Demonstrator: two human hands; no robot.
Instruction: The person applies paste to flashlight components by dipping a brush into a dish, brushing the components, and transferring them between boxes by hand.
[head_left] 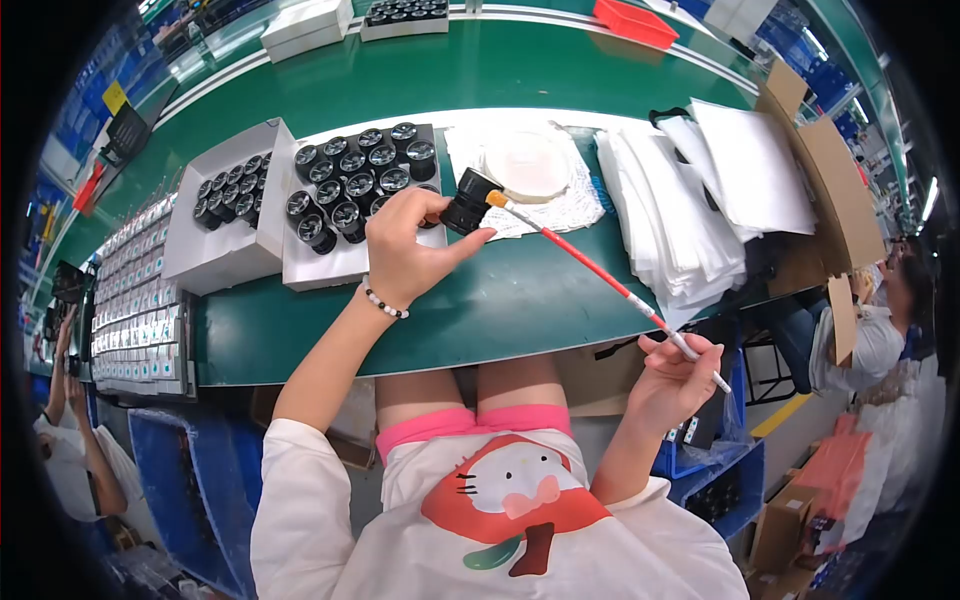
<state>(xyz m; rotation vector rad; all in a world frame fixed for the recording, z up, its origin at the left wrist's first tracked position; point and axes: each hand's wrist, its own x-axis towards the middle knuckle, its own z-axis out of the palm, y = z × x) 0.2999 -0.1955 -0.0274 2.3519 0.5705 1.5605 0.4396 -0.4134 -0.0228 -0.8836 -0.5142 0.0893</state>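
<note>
My left hand [415, 240] holds a black cylindrical part [470, 203] that looks like a lens barrel, tilted above the green bench [480, 310]. Between the fingers and thumb of my right hand [680, 375] is a long red-and-white paintbrush [610, 280]. Its tan bristles are at the right end of the black part and appear to touch it. Beside my left hand, a white tray [300, 265] carries several similar black cylinders [347, 217] with shiny tops. Behind the held part, a round whitish dish [528, 165] rests on a white cloth [470, 150].
A white box [225, 255] with more black cylinders stands to the left, near a rack of small labelled pieces [140, 300]. White sheets [670, 210] are stacked on the right, against an open cardboard box [835, 190]. A red tray [635, 25] sits at the back. Other people are at both sides.
</note>
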